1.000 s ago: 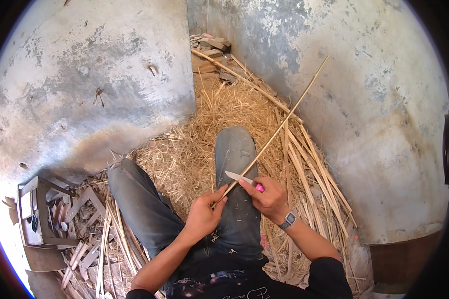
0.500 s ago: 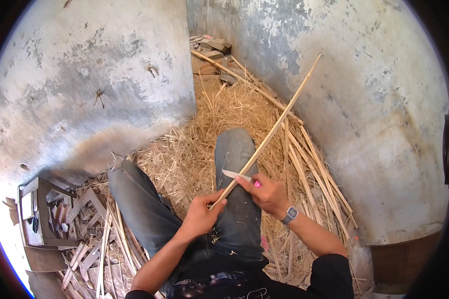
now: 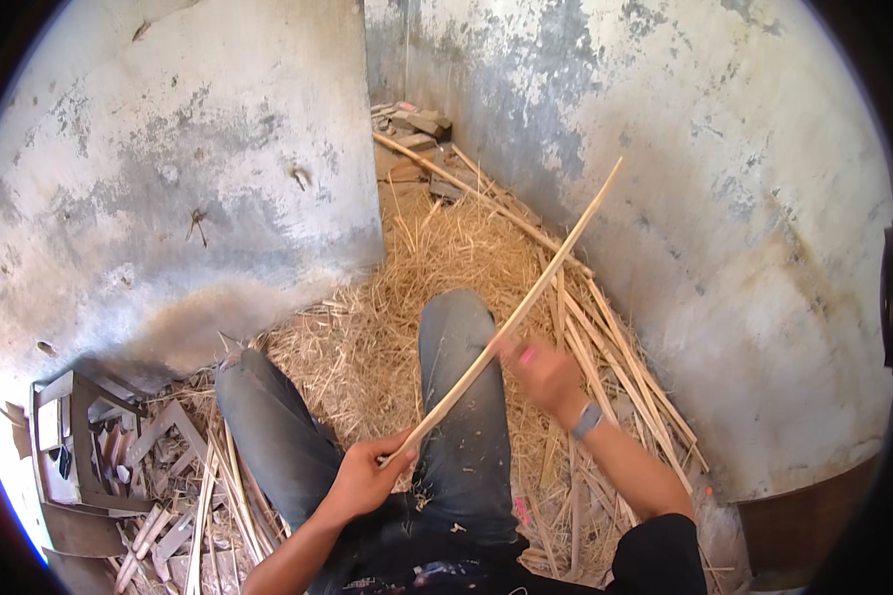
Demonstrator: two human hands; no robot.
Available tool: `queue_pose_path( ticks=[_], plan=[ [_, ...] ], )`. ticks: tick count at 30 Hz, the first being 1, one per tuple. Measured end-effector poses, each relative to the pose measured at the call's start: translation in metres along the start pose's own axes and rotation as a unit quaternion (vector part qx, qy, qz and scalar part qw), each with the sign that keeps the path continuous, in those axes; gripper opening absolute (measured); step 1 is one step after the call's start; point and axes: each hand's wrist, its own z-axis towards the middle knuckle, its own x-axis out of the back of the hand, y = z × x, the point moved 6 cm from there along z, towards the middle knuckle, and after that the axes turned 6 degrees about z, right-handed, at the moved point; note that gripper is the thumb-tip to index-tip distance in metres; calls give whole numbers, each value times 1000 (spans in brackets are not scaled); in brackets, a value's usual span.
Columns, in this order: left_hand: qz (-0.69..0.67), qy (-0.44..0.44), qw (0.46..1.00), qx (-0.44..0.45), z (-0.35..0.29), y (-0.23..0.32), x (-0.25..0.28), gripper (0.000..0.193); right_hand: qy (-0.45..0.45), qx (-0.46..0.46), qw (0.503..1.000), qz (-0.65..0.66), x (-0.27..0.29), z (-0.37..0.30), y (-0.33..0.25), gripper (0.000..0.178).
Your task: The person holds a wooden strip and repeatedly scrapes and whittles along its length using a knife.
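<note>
A long pale bamboo strip (image 3: 556,266) slants across my lap, from its low near end up to the far right, bending slightly. My left hand (image 3: 365,478) is closed round its near end, by my lap. Farther along the strip, beside my right knee, my right hand (image 3: 549,379) is smeared by motion. It grips a knife (image 3: 529,354) whose pink handle shows between the fingers; the blade cannot be made out now. Small pale shavings lie on the right leg of my trousers (image 3: 456,397).
Straw-like shavings (image 3: 437,243) cover the floor ahead. Long strips (image 3: 620,347) lie along the right wall (image 3: 744,268). A second wall (image 3: 238,149) stands at the left. Below it are a broken wooden frame (image 3: 84,436) and scrap wood. Bricks (image 3: 417,124) sit in the far corner.
My left hand has come lower and to the left with the strip's near end. My right hand has shifted slightly right and blurred, and the knife blade no longer shows clearly.
</note>
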Motion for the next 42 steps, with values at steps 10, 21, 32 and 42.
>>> queue_pose_path(
  ticks=[10,21,32,42],
  plan=[
    [105,26,994,23,-74,-15,44,39,141,-160,977,1,41,3,131,17],
    [407,136,897,-109,-114,-12,42,49,80,-139,987,-12,36,-25,81,17],
    [336,109,929,-110,-145,-42,67,33,160,-153,975,27,15,-47,117,16],
    [52,213,968,-121,-102,-11,46,35,201,-426,723,505,40,-15,43,50]
  ],
)
